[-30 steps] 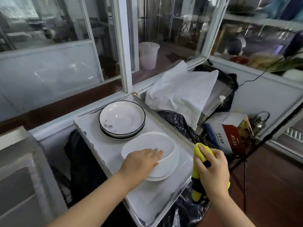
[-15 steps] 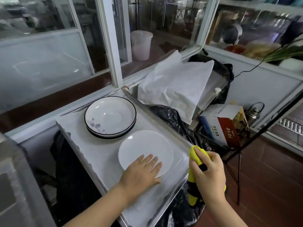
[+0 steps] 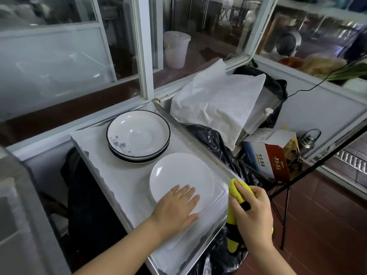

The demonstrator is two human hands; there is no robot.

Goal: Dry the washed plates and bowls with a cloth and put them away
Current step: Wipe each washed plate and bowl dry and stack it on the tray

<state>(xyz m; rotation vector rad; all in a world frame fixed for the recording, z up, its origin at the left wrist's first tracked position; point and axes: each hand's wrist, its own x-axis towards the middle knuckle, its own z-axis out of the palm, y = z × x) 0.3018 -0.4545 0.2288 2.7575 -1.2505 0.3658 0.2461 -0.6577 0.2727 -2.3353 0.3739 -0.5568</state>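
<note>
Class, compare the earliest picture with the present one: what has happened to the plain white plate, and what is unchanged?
The plain white plate, tilted up a second ago, now lies flat on the metal tray under the open left hand. The right hand still grips the yellow cloth; the black-rimmed plates stayed stacked.

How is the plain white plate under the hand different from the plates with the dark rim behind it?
The white plate is plain and flat; the dark-rimmed plates are deeper, edged in black, with a small flower print. The white plate lies alone under the left hand; the dark-rimmed plates are stacked and untouched. Both rest on the same lined tray.
</note>
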